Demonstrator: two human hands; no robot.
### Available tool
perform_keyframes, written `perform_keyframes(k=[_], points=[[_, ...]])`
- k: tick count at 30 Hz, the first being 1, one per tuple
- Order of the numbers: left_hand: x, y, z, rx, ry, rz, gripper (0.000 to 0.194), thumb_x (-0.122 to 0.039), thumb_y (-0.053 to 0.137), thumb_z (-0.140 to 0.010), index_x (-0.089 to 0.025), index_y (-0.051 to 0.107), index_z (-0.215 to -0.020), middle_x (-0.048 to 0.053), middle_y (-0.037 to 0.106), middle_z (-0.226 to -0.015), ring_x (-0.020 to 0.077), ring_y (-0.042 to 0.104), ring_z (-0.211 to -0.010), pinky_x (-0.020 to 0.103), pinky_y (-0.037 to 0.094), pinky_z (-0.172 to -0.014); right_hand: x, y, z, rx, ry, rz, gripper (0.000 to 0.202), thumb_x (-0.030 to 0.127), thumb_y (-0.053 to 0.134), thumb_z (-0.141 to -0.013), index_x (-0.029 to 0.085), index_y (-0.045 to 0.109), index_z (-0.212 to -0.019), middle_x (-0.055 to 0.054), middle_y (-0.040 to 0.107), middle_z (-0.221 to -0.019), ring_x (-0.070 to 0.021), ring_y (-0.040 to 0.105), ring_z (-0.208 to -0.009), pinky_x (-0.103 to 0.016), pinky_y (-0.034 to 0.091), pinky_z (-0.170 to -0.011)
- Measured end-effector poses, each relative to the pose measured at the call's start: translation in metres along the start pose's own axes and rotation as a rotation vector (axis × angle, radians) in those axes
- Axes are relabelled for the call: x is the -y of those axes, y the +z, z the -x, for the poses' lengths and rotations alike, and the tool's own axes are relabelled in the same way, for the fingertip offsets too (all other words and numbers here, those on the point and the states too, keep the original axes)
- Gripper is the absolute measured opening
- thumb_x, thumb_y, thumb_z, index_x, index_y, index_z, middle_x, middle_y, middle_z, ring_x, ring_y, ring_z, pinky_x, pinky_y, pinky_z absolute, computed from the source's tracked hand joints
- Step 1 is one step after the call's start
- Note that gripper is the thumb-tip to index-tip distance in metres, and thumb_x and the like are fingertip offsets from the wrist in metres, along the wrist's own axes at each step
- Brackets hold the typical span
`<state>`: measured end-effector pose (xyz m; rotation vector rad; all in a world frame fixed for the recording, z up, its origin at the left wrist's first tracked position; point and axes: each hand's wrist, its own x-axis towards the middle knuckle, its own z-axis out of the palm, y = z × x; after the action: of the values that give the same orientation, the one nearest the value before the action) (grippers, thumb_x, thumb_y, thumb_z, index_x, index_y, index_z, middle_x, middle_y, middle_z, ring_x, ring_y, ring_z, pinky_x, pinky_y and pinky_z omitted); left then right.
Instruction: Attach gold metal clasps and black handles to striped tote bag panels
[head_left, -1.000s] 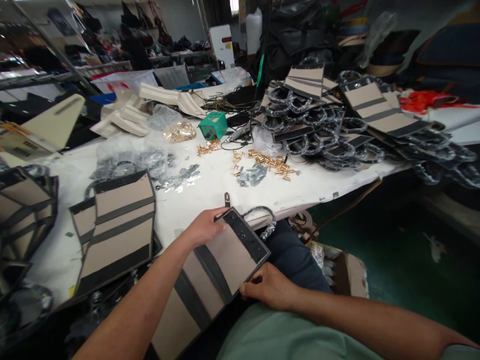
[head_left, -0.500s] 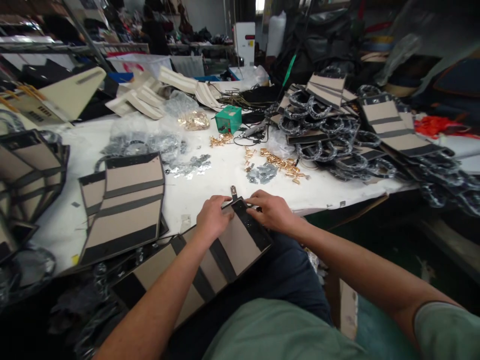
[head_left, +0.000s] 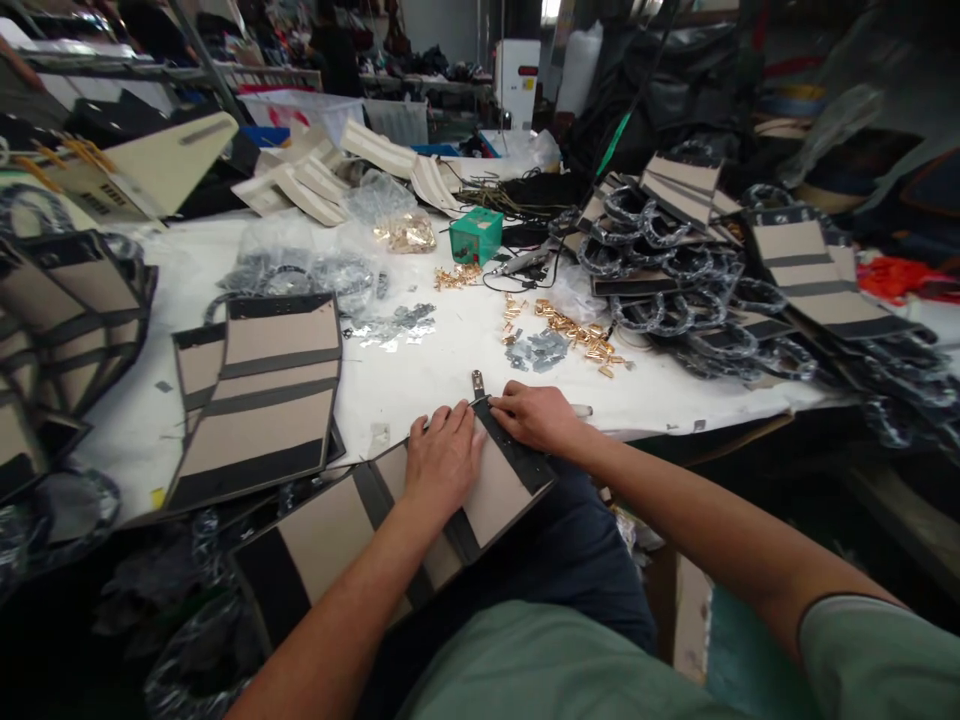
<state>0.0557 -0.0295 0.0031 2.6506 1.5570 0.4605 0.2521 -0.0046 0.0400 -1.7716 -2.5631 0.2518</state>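
A long beige and black bag panel lies slanted across my lap and the table's front edge. From its upper edge sticks a short black tab with a metal clasp piece at the end. My left hand rests on the panel with fingers stretched out, pressing beside the dark end band. My right hand is closed around a slim tool with a pale handle; its thin metal tip touches the base of the tab. The tool's middle is hidden in my fist, so its exact kind is unclear.
Gold-coloured fittings and flat grey metal plates lie beyond the panel. A green box with a corded tool stands behind them. Similar panels are at left; wrapped-handle bag pieces pile up at right.
My left hand has gone from gripping the panel's edge to lying flat on it. My right hand has closed around the slim tool, which was not visible before. The view has shifted slightly.
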Motion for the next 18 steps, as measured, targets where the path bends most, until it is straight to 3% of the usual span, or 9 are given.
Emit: perform_keyframes(k=[7, 18], points=[[-0.005, -0.005, -0.004, 0.026, -0.029, -0.049, 0.041, -0.034, 0.047, -0.101, -0.016, 0.058, -0.136, 0.016, 0.064, -0.129, 0.0326, 0.053, -0.116, 0.049, 0.043, -0.096, 0.000, 0.006, 0.002, -0.076, -0.008, -0.039, 0.040, 0.045, 0.038, -0.106, 0.032, 0.067, -0.131, -0.005, 0.066, -0.125, -0.0194, 0.065, -0.100, -0.029, 0.040, -0.071], [-0.004, 0.010, 0.004, -0.064, -0.061, 0.219, 0.041, -0.027, 0.044, -0.100, -0.015, 0.062, -0.135, 0.014, 0.061, -0.134, 0.0322, 0.049, -0.122, 0.048, 0.045, -0.110, -0.005, 0.004, 0.000, -0.071, -0.091, -0.053, 0.035, 0.039, 0.042, -0.106, 0.028, 0.072, -0.119, -0.005, 0.067, -0.116, -0.0189, 0.062, -0.100, -0.028, 0.040, -0.072]])
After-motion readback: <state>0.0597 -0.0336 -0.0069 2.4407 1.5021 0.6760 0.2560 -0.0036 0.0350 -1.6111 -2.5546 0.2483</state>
